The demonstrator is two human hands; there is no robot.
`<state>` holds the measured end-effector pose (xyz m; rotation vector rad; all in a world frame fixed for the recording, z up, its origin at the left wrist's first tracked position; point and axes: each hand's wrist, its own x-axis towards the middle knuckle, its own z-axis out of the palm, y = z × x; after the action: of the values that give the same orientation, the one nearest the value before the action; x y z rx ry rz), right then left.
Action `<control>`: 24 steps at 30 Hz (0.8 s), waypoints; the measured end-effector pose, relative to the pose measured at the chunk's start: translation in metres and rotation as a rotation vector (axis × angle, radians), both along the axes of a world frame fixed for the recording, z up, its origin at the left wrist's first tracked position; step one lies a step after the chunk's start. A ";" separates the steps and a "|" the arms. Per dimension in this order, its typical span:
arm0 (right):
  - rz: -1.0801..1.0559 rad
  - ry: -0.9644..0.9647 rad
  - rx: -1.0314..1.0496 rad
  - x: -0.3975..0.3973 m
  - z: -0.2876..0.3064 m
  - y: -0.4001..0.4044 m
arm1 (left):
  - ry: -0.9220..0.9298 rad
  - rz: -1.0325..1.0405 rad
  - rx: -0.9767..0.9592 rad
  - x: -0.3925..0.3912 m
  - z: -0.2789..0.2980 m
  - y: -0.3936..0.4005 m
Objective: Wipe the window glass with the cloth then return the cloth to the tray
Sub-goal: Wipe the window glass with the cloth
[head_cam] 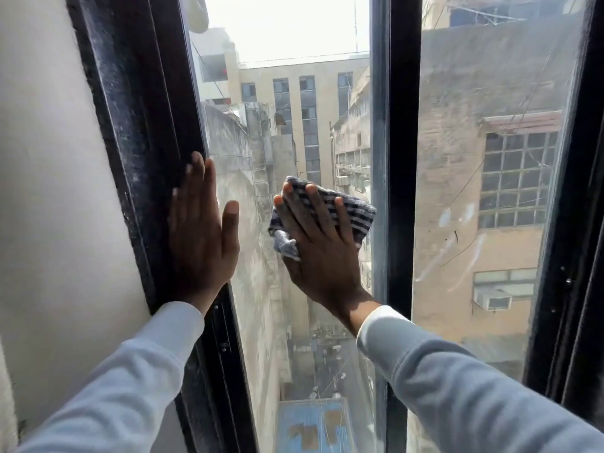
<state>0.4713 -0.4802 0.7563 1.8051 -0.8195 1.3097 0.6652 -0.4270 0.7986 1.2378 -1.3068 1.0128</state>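
Observation:
A tall window glass (287, 103) fills the middle of the head view, set in a black frame. My right hand (322, 246) lies flat against the pane, pressing a folded dark-and-white striped cloth (358, 212) onto it near the right edge of this pane. My left hand (201, 230) rests flat with fingers straight on the left frame post (147, 125), thumb spread onto the glass, holding nothing. No tray is in view.
A black centre mullion (397, 158) divides this pane from a second pane (490, 178) on the right, which bears white smears. A pale wall (55, 191) stands at the left. Buildings and a street show far below through the glass.

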 end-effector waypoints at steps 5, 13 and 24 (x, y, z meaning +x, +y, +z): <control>0.113 -0.260 0.096 0.002 -0.081 0.021 | 0.064 0.017 0.057 -0.013 0.008 0.011; 0.303 -0.421 0.354 -0.077 -0.123 0.067 | -0.203 -0.010 0.125 -0.113 0.051 0.014; -0.046 -0.345 0.421 -0.241 -0.072 -0.029 | -0.348 0.096 0.225 -0.247 0.054 -0.025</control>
<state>0.2306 -0.5088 0.6847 1.8805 -1.4029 1.5272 0.4178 -0.4521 0.8527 1.3423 -1.6800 1.2145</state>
